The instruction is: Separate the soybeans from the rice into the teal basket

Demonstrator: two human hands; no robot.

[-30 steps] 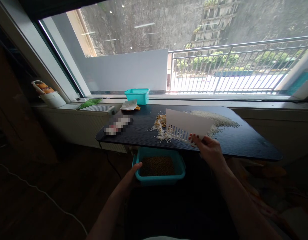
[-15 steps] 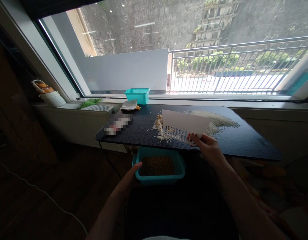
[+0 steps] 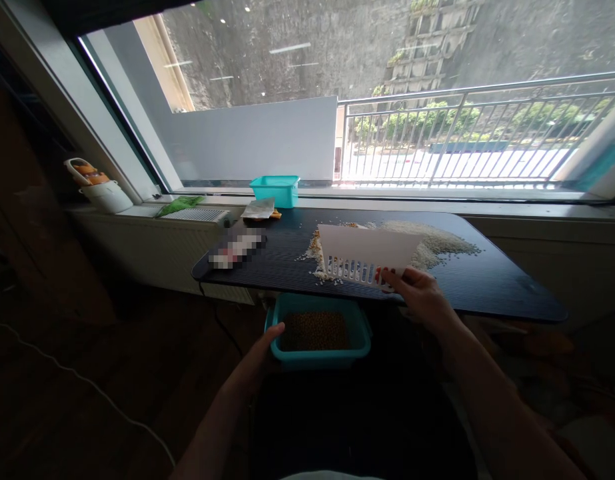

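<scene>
My right hand [image 3: 421,293] pinches the lower right part of a thin white sheet [image 3: 370,245] with a row of slots along its lower edge. The sheet is held tilted over the dark table [image 3: 502,287], in front of spilled white grains mixed with yellow beans [image 3: 314,250], partly hiding them. My left hand [image 3: 257,357] grips the left side of a teal plastic bin [image 3: 317,361], thumb on the rim and the other fingers hidden. Small brownish round beans [image 3: 314,332] cover the bin's bottom. The bin is just below the table's front edge.
A pile of white grains [image 3: 432,241] spreads on the table's right half. At the back left stand another teal bin [image 3: 280,193] and a silvery packet [image 3: 258,209]. A blurred-out object [image 3: 237,250] lies left. A white pail [image 3: 106,197] stands by the window.
The sheet's upper left corner has moved slightly down and left, and my right hand has shifted a little right. My left hand and the bin are nearly unchanged.
</scene>
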